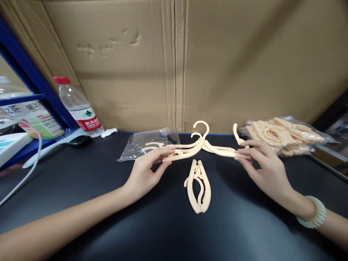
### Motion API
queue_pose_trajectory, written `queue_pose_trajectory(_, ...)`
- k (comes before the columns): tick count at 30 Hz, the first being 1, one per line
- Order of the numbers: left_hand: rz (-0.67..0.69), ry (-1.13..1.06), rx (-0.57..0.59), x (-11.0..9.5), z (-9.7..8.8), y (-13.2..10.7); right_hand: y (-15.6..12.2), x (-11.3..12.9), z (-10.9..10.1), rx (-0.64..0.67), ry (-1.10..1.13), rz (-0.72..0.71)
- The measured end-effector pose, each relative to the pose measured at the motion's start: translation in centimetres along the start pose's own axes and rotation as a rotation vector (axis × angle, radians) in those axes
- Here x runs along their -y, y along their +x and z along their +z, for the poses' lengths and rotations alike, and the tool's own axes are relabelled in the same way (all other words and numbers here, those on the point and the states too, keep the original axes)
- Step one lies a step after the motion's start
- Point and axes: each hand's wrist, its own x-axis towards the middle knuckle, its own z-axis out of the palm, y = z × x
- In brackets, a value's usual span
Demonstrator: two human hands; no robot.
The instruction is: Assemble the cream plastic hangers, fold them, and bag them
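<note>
An unfolded cream plastic folding hanger (pixel 187 154) is held up by its two arm ends, its hook upward. My left hand (pixel 148 170) pinches the left end between thumb and fingers. At the right end, the thumb and fingers of my right hand (pixel 268 170) close on the other arm. Directly behind it a second unfolded hanger (pixel 195 136) shows in part, its hook lower; the front hanger and my hands cover much of it. A folded hanger (pixel 206 186) lies flat on the black table (pixel 174 232), nearer to me, between my forearms.
Bagged folded hangers (pixel 282 134) lie at the back right. An empty clear plastic bag (pixel 144 143) rests behind my left hand. At the left stand a red-capped water bottle (pixel 84 112) and a blue shelf (pixel 49 94), with a white cable (pixel 39 152) nearby. A cardboard wall (pixel 122 65) closes the back.
</note>
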Motion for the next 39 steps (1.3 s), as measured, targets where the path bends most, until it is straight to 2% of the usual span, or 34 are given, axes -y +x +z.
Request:
queue_pose_trajectory(3, -0.061, -0.081, -0.021, -0.1, 0.1, -0.1, 0.1, -0.1, 0.0, -0.054, -0.017, 0.021)
queue_pose_trajectory(6, -0.112, -0.131, -0.034, -0.3, 0.1, -0.1, 0.0, 0.1, 0.0, -0.04, 0.079, 0.098)
queue_pose_trajectory(10, -0.207, -0.214, -0.047, -0.6, 0.0, 0.0, -0.5, 0.0, 0.2, -0.016, 0.312, 0.282)
queue_pose_trajectory(15, -0.358, -0.383, -0.101, -1.5, -0.1, 0.6, -0.3, 0.0, 0.0, 0.06, 0.528, 0.424)
queue_pose_trajectory(18, -0.527, -0.535, -0.138, -2.3, -0.5, 1.2, 0.0, 0.3, 0.0, 0.071, 0.728, 0.563)
queue_pose_trajectory(22, -0.765, -0.79, -0.184, -3.4, -1.0, 1.6, 0.1, 1.0, 0.0, 0.03, 1.085, 0.82)
queue_pose_trajectory(26, -0.807, -0.905, -0.111, -4.3, -0.4, 1.3, 0.3, 2.7, -0.2, 0.036, 1.237, 0.913)
queue_pose_trajectory(30, -0.835, -0.915, -0.008, -5.4, 0.6, 0.4, 0.1, 5.3, -0.8, 0.182, 1.246, 0.891)
queue_pose_trajectory(36, -0.845, -0.851, 0.085, -6.6, 1.7, 0.2, -0.4, 7.9, -1.0, 0.647, 1.2, 0.81)
queue_pose_trajectory(39, -0.818, -0.84, 0.08, -6.7, 1.9, 0.5, -0.4, 8.3, -0.9, 0.739, 1.194, 0.815)
